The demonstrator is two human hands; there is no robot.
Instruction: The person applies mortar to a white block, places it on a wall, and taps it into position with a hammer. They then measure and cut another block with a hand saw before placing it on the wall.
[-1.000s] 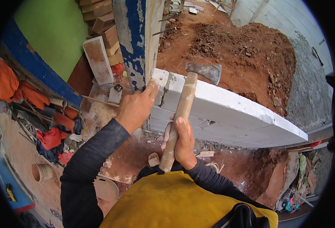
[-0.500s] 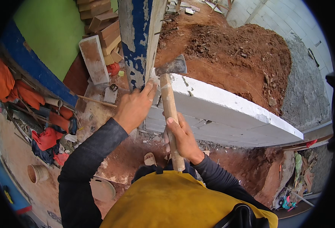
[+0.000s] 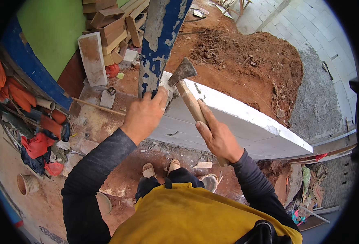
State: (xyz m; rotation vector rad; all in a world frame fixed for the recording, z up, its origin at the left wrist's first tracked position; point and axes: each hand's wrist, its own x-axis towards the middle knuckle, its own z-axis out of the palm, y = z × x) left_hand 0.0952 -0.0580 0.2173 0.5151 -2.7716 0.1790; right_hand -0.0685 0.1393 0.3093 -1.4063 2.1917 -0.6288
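Observation:
My right hand is wrapped round the wooden handle of a hatchet. Its dull metal head lies over the top edge of the pale block wall, close to a blue post with peeling paint. My left hand has its fingers bent and pressed together on a small white block piece wedged between the post and the long block. A dark gap shows beside that piece. The left palm and thumb are mostly hidden.
Beyond the wall rises a mound of red soil. Stacked wooden boards and a leaning pale slab stand left of the post. A bucket and piled rags lie at far left. Another container sits near my feet.
The hatchet has tilted, its handle end swinging right, with my right hand moving right too. My left hand stays at the block piece. The view has shifted slightly, showing both feet.

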